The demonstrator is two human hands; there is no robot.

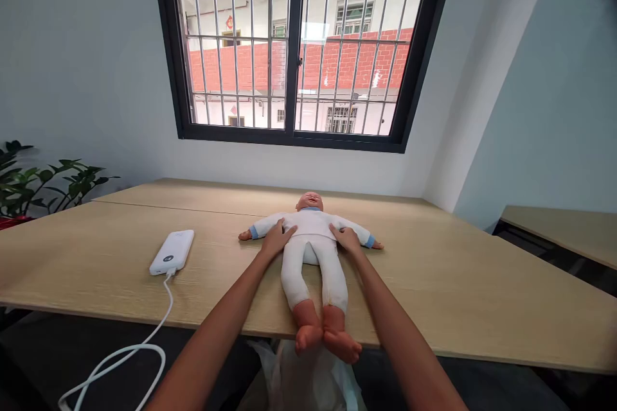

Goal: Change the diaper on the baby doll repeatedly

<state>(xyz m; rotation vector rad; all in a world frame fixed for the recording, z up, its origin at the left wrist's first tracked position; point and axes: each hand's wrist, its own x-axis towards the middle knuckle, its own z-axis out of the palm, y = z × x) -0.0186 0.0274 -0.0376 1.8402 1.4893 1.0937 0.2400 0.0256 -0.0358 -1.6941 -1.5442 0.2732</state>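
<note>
Here's the counter [434, 270], broad and pale, running up toward the wall, with the barred window [295, 45] above it! Centre stage, the doll [311, 226] lies face-up on top, head toward the window, arms flung wide, and look: both feet poke past the near edge! That's the danger spot, I'd say; a hard pull toward the person could tip it off. Over to the left, a white cable [170, 299] drops over the edge beside the left forearm; a snag there could drag the white power bank [172, 250] down with it. Now the smallest action: 2 grips, 1 on each flank. The left grip [276, 239] is partly curled around the torso, thumb on the shirt front; the right grip [348, 240] mirrors it, holding the other side. Fingertips are partly hidden, so how firmly they squeeze, I can't tell!
</note>
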